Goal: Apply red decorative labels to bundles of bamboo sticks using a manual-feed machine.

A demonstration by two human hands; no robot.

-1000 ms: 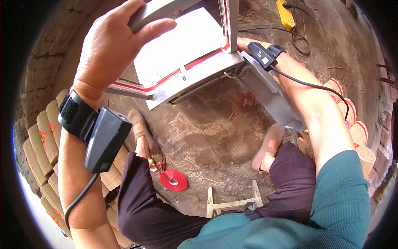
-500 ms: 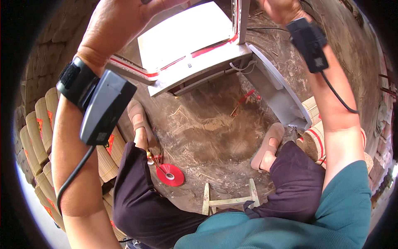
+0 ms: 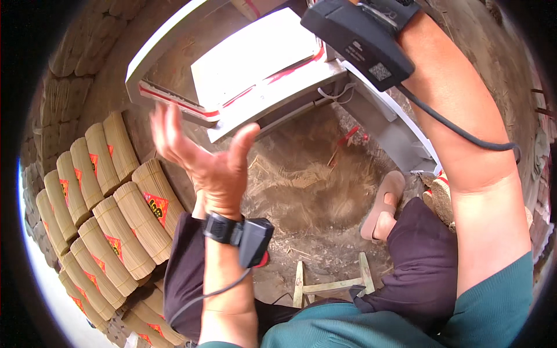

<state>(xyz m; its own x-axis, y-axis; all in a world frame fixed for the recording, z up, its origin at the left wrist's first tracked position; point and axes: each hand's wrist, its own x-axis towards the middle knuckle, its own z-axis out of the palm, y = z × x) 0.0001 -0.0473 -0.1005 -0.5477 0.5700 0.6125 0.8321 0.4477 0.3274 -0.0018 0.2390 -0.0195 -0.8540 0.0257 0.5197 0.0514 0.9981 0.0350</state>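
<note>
My left hand [image 3: 203, 162] is raised with thumb and fingers spread, slightly smeared, holding nothing. Just beyond its fingertips is the red-striped side arm [image 3: 180, 104] of a white-and-grey machine frame [image 3: 278, 95]. A bright white panel [image 3: 255, 55] lies on top of that frame. My right forearm [image 3: 458, 98] reaches up over the frame's right side, and its hand lies beyond the upper edge. Each wrist wears a strapped dark box, the left one [image 3: 255, 240] and the right one [image 3: 360, 43], with a cable trailing from it.
At left, bundles of thin sticks [image 3: 125, 232] with red labels are piled in rows. More bundles [image 3: 441, 200] stand by my right knee. A grey curved cover [image 3: 389, 122] hangs at the frame's right. A small wooden stool [image 3: 331, 285] is between my legs, on a dirt floor [image 3: 307, 191].
My left hand has come down and back from the frame, fingers spread. My right arm has swung inward and up, taking its hand out of view. The red tape roll is now mostly covered.
</note>
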